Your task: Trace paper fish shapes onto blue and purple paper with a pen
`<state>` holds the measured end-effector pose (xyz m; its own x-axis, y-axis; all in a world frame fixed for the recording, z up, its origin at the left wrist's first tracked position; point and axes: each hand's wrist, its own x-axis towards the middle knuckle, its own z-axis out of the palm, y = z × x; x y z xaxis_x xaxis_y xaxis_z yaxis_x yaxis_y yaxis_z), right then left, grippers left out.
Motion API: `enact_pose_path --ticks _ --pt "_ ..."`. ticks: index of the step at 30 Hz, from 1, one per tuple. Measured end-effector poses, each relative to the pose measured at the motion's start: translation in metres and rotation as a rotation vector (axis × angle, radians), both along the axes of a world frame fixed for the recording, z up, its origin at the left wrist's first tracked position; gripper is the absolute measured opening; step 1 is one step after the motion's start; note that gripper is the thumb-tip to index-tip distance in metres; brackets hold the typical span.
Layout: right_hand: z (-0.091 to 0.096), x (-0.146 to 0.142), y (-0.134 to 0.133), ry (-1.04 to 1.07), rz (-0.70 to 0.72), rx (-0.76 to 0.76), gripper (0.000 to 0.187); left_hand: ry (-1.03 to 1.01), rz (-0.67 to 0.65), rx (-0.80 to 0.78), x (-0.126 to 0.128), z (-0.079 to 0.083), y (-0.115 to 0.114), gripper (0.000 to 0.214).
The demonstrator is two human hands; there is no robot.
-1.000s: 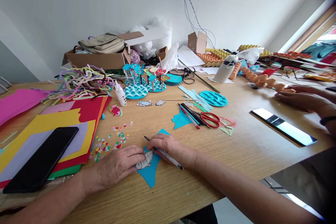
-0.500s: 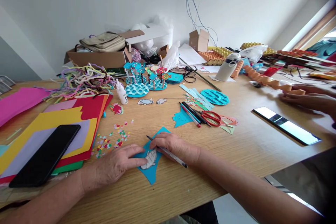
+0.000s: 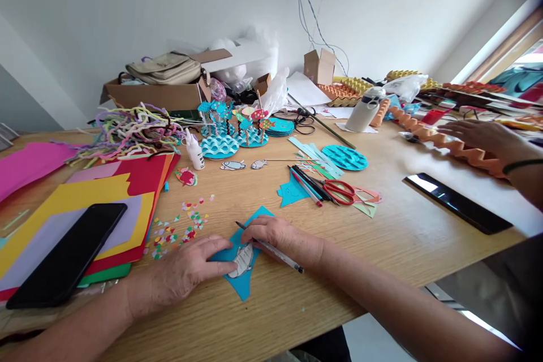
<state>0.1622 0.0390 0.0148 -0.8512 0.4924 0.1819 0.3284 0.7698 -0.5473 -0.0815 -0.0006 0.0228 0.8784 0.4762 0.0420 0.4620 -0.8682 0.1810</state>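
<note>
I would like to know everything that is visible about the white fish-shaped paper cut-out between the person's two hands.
The white fish-shaped paper cut-out has a dark outline and drawn lines across its body; finer markings are too small to read. It looks thin and flat, and lies slantwise on the angular blue paper piece. The left hand has its thumb at the left edge. The right hand, holding a slim clear-barrelled pen, is at its upper right; contact there is unclear.

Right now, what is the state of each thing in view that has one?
Left hand, resting on blue paper
Right hand, holding pen
Fish cutout, flat on blue paper
Phone at left, lying on coloured papers
Glue bottle, upright
White bottle, upright
Small cardboard box, flaps open
Scissors, lying down
</note>
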Motion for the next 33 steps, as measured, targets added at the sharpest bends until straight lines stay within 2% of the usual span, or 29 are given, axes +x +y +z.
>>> enact_pose_path --ticks 6,17,21,33 --pt "0.001 0.000 0.000 -0.013 -0.012 0.021 0.020 -0.045 -0.024 0.054 -0.003 -0.005 0.002 0.038" --pt "-0.007 0.000 0.000 0.024 -0.034 0.017 0.020 0.026 0.011 0.005 -0.004 -0.009 0.001 0.046" --pt "-0.006 -0.001 -0.001 0.026 -0.044 0.010 0.021 -0.011 0.007 0.018 -0.006 -0.012 0.002 0.046" --pt "-0.005 -0.003 -0.002 0.032 -0.050 0.047 0.021 -0.019 -0.015 0.008 0.000 -0.004 0.000 0.040"
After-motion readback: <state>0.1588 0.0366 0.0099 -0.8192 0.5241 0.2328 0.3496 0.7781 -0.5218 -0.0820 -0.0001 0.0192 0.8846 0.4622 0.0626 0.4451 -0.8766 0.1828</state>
